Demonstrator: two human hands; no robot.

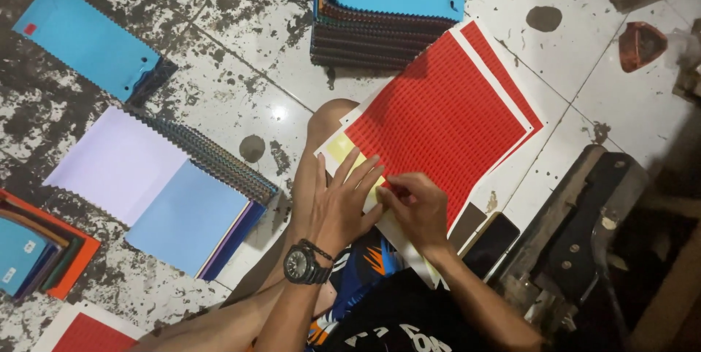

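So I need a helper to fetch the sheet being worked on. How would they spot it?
Start from the person's bent knee on the tiled floor. Across it lies a red sticker sheet with white borders, both hands at its lower edge. Unlike the blue and lilac fabric swatch stacks nearby, it is covered in small red labels.

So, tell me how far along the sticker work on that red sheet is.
Done: hard to tell; the red sticker sheet looks nearly full, with only its near corner showing yellow backing.
In hand: the left hand lies flat on that corner while the right hand picks at the sheet's edge with its fingers.
Left: the fabric swatch stacks and the spread swatches lie untouched on the floor.
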